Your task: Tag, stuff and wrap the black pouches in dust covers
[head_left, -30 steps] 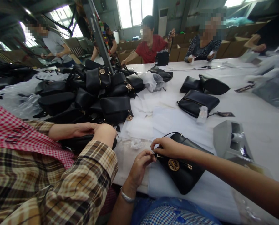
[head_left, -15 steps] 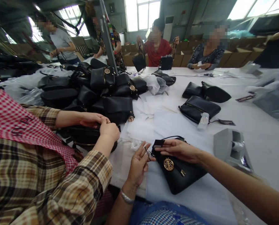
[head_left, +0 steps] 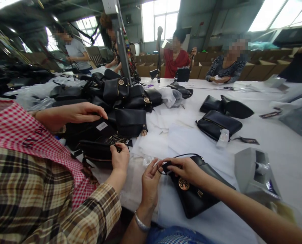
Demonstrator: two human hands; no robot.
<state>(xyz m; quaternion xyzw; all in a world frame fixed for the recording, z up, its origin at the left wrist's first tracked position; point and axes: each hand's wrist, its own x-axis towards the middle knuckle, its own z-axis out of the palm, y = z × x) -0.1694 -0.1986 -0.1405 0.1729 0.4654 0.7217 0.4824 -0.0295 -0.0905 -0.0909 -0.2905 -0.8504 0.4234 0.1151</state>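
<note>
A black handbag point(head_left: 204, 196) with a round gold medallion point(head_left: 184, 183) lies flat in front of me. My left hand point(head_left: 150, 183), at the bag's left corner, is closed in a pinch on a thin black cord point(head_left: 162, 170). From above the bag, my right hand point(head_left: 188, 169) pinches a small black tag point(head_left: 166, 166) close to that cord. The fingertips of both hands nearly meet. Whether the cord runs through the tag is hidden by my fingers. A thin black strap point(head_left: 189, 155) arches behind my right hand.
On my left, a co-worker in a plaid sleeve point(head_left: 90, 206) handles a black bag point(head_left: 97, 150). Black bags point(head_left: 130, 120) are heaped beyond. A grey tape dispenser point(head_left: 244, 169) stands at right, near another black bag point(head_left: 220, 123). White sheets point(head_left: 176, 135) cover the middle. People sit across the table.
My right hand has gone from stretched fingers to a pinch on the tag, closer to my left hand. The co-worker's hands have separated. The camera view has shifted slightly.
</note>
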